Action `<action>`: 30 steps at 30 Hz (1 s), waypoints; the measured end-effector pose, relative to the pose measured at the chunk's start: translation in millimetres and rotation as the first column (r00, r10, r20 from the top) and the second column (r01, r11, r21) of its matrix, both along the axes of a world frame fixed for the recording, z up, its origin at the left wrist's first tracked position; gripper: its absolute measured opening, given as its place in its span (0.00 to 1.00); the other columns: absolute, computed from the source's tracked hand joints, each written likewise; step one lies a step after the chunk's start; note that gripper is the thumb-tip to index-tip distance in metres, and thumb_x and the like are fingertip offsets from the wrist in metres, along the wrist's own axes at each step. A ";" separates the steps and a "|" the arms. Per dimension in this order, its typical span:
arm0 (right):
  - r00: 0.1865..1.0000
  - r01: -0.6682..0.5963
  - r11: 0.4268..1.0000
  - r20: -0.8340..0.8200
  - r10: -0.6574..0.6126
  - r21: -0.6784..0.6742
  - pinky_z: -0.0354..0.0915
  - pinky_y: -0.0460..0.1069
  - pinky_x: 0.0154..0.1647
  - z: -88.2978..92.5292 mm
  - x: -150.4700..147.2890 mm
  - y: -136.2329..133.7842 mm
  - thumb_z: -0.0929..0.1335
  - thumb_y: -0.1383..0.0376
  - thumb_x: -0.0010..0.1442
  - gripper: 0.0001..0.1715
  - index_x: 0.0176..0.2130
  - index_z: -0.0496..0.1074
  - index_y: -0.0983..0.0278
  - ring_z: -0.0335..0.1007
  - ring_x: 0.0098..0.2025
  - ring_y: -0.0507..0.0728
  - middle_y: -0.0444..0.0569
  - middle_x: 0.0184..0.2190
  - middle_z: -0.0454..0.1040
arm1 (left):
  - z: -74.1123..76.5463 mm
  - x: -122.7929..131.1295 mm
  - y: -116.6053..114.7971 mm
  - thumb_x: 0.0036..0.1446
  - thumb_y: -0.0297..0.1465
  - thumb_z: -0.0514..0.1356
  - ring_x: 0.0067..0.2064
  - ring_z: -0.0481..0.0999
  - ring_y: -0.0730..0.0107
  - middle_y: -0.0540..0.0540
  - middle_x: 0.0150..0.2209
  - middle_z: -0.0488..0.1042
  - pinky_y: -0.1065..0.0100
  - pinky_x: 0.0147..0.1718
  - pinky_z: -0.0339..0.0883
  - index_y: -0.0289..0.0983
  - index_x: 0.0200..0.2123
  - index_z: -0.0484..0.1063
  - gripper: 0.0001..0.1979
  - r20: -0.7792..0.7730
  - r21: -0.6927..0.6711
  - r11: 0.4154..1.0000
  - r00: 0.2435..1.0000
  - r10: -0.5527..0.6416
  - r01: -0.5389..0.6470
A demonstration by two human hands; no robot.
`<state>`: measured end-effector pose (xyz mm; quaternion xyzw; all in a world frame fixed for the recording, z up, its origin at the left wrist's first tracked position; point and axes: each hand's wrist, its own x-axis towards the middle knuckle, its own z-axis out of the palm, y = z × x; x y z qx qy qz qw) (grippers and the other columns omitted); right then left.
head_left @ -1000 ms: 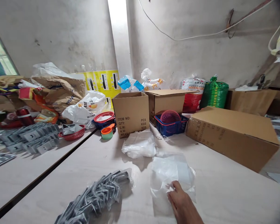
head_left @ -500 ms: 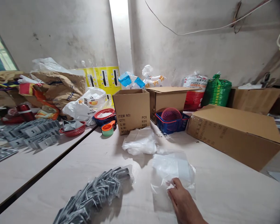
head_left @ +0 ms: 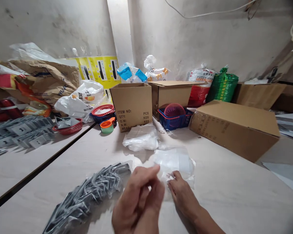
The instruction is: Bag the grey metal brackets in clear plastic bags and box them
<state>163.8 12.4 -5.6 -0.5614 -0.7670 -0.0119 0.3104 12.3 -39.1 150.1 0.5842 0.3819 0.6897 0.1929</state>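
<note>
apparently a bag-handling step: right fingers on the film, left hand close by

in the head view, the right hand (head_left: 184, 195) is over the table (head_left: 239, 198), its thumb and fingers pinched on the near edge of a clear plastic bag (head_left: 177, 160). the bag lies mostly flat just beyond those fingertips, with part of its near edge bunched at the grip.

the left hand (head_left: 139, 200) is just to the left of the right one and looks nearer to the camera. it is blurred, fingers curled in toward the thumb; i cannot tell whether it pinches anything, and no film shows clearly between its fingers.

to the left of the left hand, a curved row of grey parts (head_left: 88, 195) leans one on another, covered in clear film. straight beyond both hands, a crumpled pile of plastic film (head_left: 141, 138) lies before an upright carton (head_left: 132, 105); a blue basket (head_left: 175, 120) stands to the carton's right, farther from the hands than the bag.

my judgement is that the step in hand is work at the bag's near edge, perhaps parting or lifting its layers. a next move there would call for a firm right pinch and a free bit of edge for the left fingertips; thin film like this could slip or cling to itself.
</note>
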 end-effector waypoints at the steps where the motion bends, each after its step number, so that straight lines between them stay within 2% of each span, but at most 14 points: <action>1: 1.000 0.000 1.000 0.004 0.001 -0.018 0.63 0.45 0.29 1.4 -0.1 -0.3 0.59 0.75 0.57 0.14 0.26 0.67 0.65 0.64 0.28 0.51 0.50 0.34 0.65 | -12.5 1.5 12.3 0.53 0.34 0.60 0.28 0.69 0.72 0.49 0.29 0.71 0.71 0.24 0.65 0.41 0.38 0.73 0.08 0.008 -0.015 0.999 1.000 -0.029 0.029; 4: 1.000 0.005 0.999 0.021 -0.005 -0.033 0.62 0.45 0.30 3.7 -0.3 -0.5 0.59 0.76 0.57 0.13 0.26 0.68 0.65 0.65 0.29 0.51 0.50 0.35 0.64 | -59.4 -6.2 40.4 0.57 0.30 0.55 0.26 0.68 0.75 0.51 0.25 0.68 0.72 0.26 0.65 0.37 0.35 0.72 0.07 -0.246 -0.106 0.994 0.967 -0.059 0.034; 7: 0.997 0.020 0.999 0.075 -0.017 -0.039 0.62 0.45 0.28 4.3 0.6 0.0 0.59 0.76 0.55 0.12 0.29 0.68 0.65 0.65 0.28 0.52 0.50 0.34 0.64 | -106.0 -16.8 55.3 0.55 0.31 0.57 0.35 0.71 0.67 0.44 0.35 0.69 0.66 0.33 0.69 0.35 0.41 0.69 0.10 -0.472 -0.025 0.995 0.879 0.072 -0.095; 9: 0.992 0.030 0.999 0.124 -0.026 -0.035 0.61 0.45 0.26 4.9 2.3 0.2 0.60 0.76 0.54 0.12 0.33 0.69 0.66 0.65 0.28 0.53 0.51 0.35 0.64 | -127.8 -20.0 60.5 0.53 0.33 0.58 0.40 0.70 0.62 0.40 0.42 0.66 0.62 0.37 0.69 0.34 0.45 0.66 0.17 -0.594 0.007 0.992 0.797 0.108 -0.130; 11: 0.985 0.032 0.999 0.168 -0.030 -0.009 0.61 0.45 0.26 5.7 4.6 0.1 0.60 0.76 0.54 0.16 0.40 0.69 0.66 0.66 0.30 0.54 0.52 0.36 0.65 | -139.5 -20.5 63.9 0.51 0.35 0.59 0.43 0.69 0.59 0.38 0.44 0.63 0.59 0.39 0.69 0.32 0.47 0.63 0.21 -0.679 0.033 0.991 0.724 0.118 -0.130; 14: 0.980 0.008 0.999 0.196 -0.017 0.047 0.62 0.46 0.29 6.2 7.3 -0.1 0.59 0.76 0.55 0.20 0.46 0.67 0.66 0.66 0.33 0.55 0.54 0.37 0.66 | -142.8 -19.3 67.0 0.51 0.36 0.59 0.43 0.68 0.58 0.38 0.42 0.63 0.59 0.38 0.69 0.32 0.46 0.63 0.20 -0.736 0.047 0.988 0.664 0.134 -0.148; 18: 0.981 -0.054 0.993 0.189 0.034 0.103 0.63 0.47 0.30 4.6 7.3 0.0 0.58 0.74 0.60 0.17 0.44 0.69 0.65 0.65 0.31 0.54 0.53 0.38 0.67 | -140.3 -17.7 66.1 0.51 0.31 0.57 0.39 0.68 0.60 0.41 0.38 0.63 0.58 0.38 0.68 0.34 0.43 0.64 0.15 -0.771 0.005 0.983 0.625 0.121 -0.184; 21: 0.982 -0.104 0.980 0.176 0.074 0.171 0.63 0.48 0.33 3.4 5.9 0.3 0.58 0.73 0.61 0.16 0.42 0.70 0.65 0.66 0.35 0.55 0.54 0.41 0.68 | -140.7 -16.8 63.0 0.46 0.24 0.55 0.40 0.68 0.60 0.42 0.38 0.64 0.59 0.38 0.67 0.33 0.42 0.64 0.16 -0.796 -0.043 0.976 0.597 0.097 -0.215; 24: 0.979 -0.141 0.963 0.178 0.102 0.228 0.64 0.49 0.36 2.6 5.0 0.0 0.58 0.73 0.62 0.16 0.45 0.69 0.64 0.66 0.37 0.55 0.54 0.43 0.69 | -142.0 -16.5 61.6 0.44 0.22 0.55 0.39 0.68 0.60 0.43 0.36 0.65 0.60 0.37 0.66 0.34 0.39 0.65 0.15 -0.817 -0.059 0.963 0.567 0.104 -0.262; 27: 0.974 -0.134 0.961 0.213 0.082 0.243 0.64 0.48 0.34 1.5 5.3 -1.2 0.58 0.72 0.62 0.18 0.49 0.67 0.65 0.66 0.35 0.55 0.54 0.42 0.69 | -142.4 -17.1 62.7 0.48 0.22 0.53 0.35 0.68 0.63 0.45 0.31 0.65 0.63 0.33 0.64 0.37 0.31 0.66 0.07 -0.839 -0.032 0.953 0.527 0.138 -0.301; 30: 0.969 -0.082 0.977 0.246 0.031 0.199 0.63 0.47 0.29 0.0 5.6 -1.9 0.57 0.74 0.59 0.18 0.46 0.69 0.65 0.65 0.30 0.53 0.55 0.41 0.67 | -142.6 -17.6 63.8 0.50 0.20 0.51 0.32 0.67 0.65 0.46 0.29 0.64 0.65 0.31 0.63 0.38 0.27 0.64 0.07 -0.840 -0.005 0.946 0.515 0.171 -0.323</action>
